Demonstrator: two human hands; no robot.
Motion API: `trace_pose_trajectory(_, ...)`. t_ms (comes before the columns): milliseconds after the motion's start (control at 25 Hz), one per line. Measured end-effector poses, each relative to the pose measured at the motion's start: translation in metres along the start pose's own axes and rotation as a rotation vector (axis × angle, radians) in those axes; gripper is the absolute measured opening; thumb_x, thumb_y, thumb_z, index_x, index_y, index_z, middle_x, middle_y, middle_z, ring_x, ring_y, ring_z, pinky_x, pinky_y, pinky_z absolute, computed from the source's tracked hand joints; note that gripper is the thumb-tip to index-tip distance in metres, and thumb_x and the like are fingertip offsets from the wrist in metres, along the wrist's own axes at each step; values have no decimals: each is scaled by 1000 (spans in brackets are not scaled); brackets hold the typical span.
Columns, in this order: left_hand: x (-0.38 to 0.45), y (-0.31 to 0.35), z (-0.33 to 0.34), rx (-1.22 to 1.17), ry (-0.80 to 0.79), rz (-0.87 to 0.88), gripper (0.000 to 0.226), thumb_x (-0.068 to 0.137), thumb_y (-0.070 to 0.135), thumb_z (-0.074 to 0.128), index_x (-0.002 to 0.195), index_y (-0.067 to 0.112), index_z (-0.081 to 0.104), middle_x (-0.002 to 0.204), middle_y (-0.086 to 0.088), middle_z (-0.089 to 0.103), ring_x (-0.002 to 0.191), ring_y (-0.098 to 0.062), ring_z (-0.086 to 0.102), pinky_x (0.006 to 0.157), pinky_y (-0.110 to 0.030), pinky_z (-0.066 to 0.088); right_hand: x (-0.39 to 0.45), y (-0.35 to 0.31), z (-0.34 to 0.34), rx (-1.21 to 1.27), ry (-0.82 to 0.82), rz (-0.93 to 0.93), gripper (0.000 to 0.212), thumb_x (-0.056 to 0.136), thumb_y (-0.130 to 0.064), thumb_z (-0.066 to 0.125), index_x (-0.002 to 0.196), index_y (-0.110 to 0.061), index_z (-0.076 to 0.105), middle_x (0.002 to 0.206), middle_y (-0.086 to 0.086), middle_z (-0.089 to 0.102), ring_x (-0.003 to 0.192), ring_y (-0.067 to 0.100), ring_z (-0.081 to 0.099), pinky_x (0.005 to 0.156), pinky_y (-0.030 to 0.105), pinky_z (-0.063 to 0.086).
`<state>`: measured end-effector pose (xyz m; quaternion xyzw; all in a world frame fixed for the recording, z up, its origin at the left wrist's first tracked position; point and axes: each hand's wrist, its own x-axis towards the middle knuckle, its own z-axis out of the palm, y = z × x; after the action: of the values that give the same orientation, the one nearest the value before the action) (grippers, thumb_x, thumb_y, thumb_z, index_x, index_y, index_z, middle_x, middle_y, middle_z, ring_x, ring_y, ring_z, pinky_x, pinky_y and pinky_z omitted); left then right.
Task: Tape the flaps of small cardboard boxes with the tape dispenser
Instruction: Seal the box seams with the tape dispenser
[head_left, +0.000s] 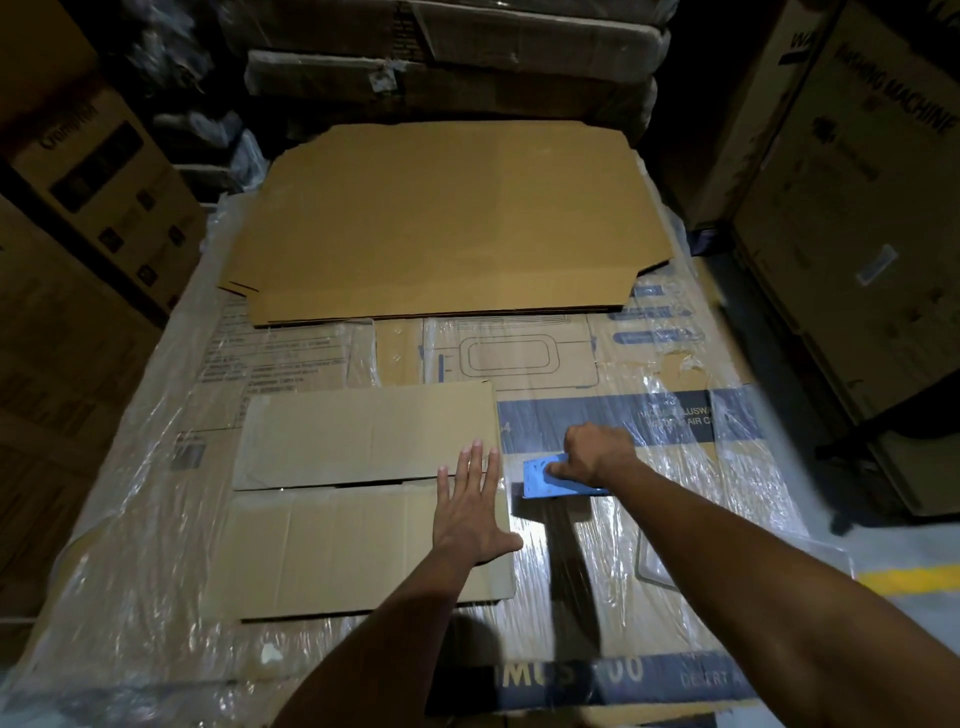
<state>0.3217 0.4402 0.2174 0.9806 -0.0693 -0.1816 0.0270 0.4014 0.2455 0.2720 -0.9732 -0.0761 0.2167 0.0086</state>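
Head cam, lower centre: my left hand lies flat, fingers straight, on the box flaps. Right hand, just right of box, grips blue tape dispenser w/ curled fingers.

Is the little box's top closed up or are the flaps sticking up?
Closed. Both flaps of the small cardboard box lie flat, meeting at a seam. The left hand presses them down.
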Motion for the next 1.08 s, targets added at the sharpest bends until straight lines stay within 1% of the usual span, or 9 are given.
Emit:
trace_pose_trajectory(240, 2, -2, 1, -6, 8, 17, 126, 72, 77, 54, 143, 21, -33, 152, -5, -40, 143, -27, -32, 111, -50, -23, 7, -49, -8, -128, 19, -12, 45, 90, -52, 52, 121, -20, 58, 119, 2, 63, 109, 23, 60, 87, 34, 42)
trace_pose_trajectory(320, 3, -2, 3, 0, 23, 15, 126, 73, 77, 53, 143, 20, -35, 152, -6, -40, 143, -27, -32, 112, -51, -22, 8, -64, -12, -231, 49, -21, 37, 92, -47, 53, 116, -20, 60, 110, -1, 65, 102, 20, 63, 79, 32, 41)
trace_pose_trajectory(400, 4, -2, 4, 8, 9, 12, 125, 74, 73, 55, 143, 19, -35, 153, -7, -39, 143, -28, -32, 113, -53, -20, 1, -81, -6, -328, 24, -25, 30, 87, -44, 61, 106, -22, 65, 91, -5, 65, 90, 16, 64, 71, 28, 40)
trace_pose_trajectory(480, 5, -2, 6, 14, 8, 16, 125, 74, 71, 56, 144, 19, -33, 154, -8, -37, 144, -29, -31, 113, -53, -20, -11, -94, 16, -355, -37, -21, 30, 76, -44, 74, 95, -22, 66, 81, -7, 62, 84, 14, 65, 73, 27, 44)
trace_pose_trajectory(560, 6, -5, 6, 45, 20, 30, 122, 74, 76, 53, 149, 24, -29, 155, -9, -36, 144, -30, -31, 113, -55, -18, -15, -97, 37, -270, -57, 10, 27, 77, -35, 75, 98, -21, 65, 91, -6, 67, 90, 14, 66, 76, 27, 45)
trace_pose_trajectory(640, 7, -6, 8, 55, 12, 55, 116, 74, 78, 51, 152, 31, -22, 155, -10, -35, 144, -31, -30, 113, -57, -16, -15, -92, 46, -170, -47, 78, 21, 85, -32, 66, 103, -21, 66, 95, -6, 68, 90, 15, 67, 74, 28, 43)
trace_pose_trajectory(800, 6, 1, 8, 88, 9, 77, 85, 76, 69, 58, 149, 42, 23, 157, -16, -30, 143, -39, -28, 112, -65, -12, -15, -82, 49, 39, -24, 215, 27, 96, -39, 49, 105, -18, 63, 102, -1, 69, 94, 18, 67, 76, 29, 43)
trace_pose_trajectory(840, 7, 2, 8, 98, -1, 83, 80, 77, 67, 58, 147, 43, 28, 156, -18, -31, 142, -42, -29, 110, -66, -13, -16, -80, 49, 71, -16, 236, 29, 96, -40, 47, 106, -18, 63, 103, 0, 69, 95, 19, 67, 77, 30, 44)
trace_pose_trajectory(1080, 7, 0, 6, 88, -11, 84, 99, 77, 69, 56, 154, 37, 3, 150, -17, -40, 141, -42, -31, 111, -66, -12, -13, -51, 42, 281, 10, 356, 43, 97, -50, 43, 117, -16, 59, 117, 4, 65, 107, 23, 62, 86, 31, 43)
